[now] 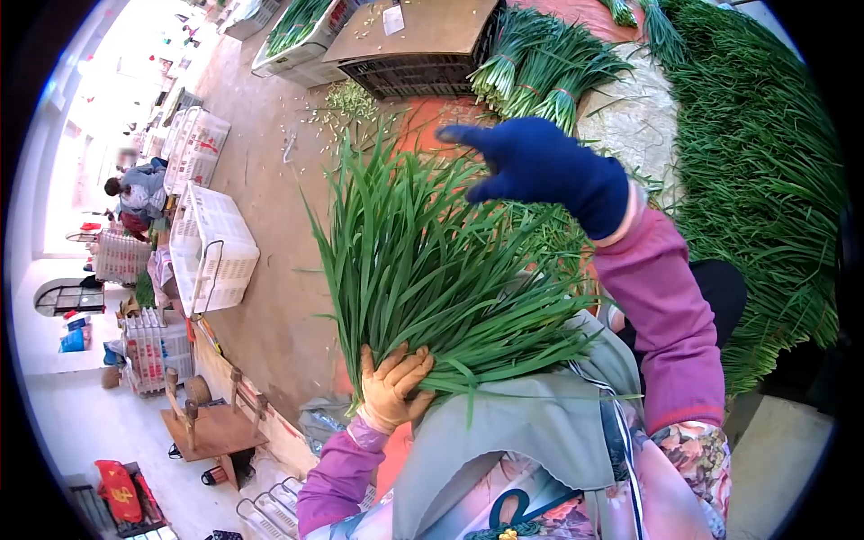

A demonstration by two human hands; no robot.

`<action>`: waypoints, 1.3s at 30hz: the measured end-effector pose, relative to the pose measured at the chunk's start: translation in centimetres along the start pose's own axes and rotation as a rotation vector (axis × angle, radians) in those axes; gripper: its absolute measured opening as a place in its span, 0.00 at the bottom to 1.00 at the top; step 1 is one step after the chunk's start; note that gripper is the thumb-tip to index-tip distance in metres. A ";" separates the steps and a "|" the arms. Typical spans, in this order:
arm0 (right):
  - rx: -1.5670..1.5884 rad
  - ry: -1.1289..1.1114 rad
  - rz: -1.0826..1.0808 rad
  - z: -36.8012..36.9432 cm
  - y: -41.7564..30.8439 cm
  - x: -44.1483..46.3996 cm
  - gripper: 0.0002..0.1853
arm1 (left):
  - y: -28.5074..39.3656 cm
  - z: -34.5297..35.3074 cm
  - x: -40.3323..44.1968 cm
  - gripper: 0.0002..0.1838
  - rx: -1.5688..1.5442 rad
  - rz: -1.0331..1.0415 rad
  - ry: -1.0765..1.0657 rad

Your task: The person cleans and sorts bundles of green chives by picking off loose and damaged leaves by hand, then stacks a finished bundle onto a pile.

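A large bunch of long green leaves (pixel 432 243) lies fanned out over the grey apron (pixel 504 441) on the lap. My left hand (pixel 394 389), in a tan glove with brown fingertips, is curled over the bunch's lower left edge and holds it. Above the bunch's upper right part is my right hand (pixel 540 162) in a dark blue glove. Its index finger and thumb stick out apart, with nothing between them.
Tied bunches (pixel 558 81) and a long heap of leaves (pixel 765 180) lie at the upper right. A brown-topped crate (pixel 414 40) stands at the top. White crates (pixel 216 247), a wooden stool (pixel 211 432) and another person (pixel 139 189) are on the left.
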State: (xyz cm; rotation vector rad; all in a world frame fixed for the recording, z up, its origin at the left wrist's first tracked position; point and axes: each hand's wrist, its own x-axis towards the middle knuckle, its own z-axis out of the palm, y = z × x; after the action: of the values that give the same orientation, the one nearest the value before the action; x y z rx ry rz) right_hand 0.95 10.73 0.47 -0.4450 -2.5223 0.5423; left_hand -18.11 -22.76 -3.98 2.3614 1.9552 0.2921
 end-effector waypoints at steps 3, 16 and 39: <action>-0.165 -0.136 -0.055 3.7 -0.3 0.7 0.27 | 0.1 0.0 0.2 0.30 -0.002 -0.005 -0.017; 0.771 0.025 0.555 -1.2 -0.3 -1.6 0.14 | 0.3 0.1 0.3 0.30 0.021 -0.008 -0.025; -0.010 0.119 0.325 -2.1 -0.3 -3.1 0.25 | 1.4 0.1 1.4 0.30 0.024 -0.014 -0.013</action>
State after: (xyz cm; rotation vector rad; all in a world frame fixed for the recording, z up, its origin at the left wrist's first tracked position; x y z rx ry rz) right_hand 4.60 9.77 1.00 -0.8742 -2.3520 0.6029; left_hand -16.54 -21.67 -3.74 2.3577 1.9796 0.2531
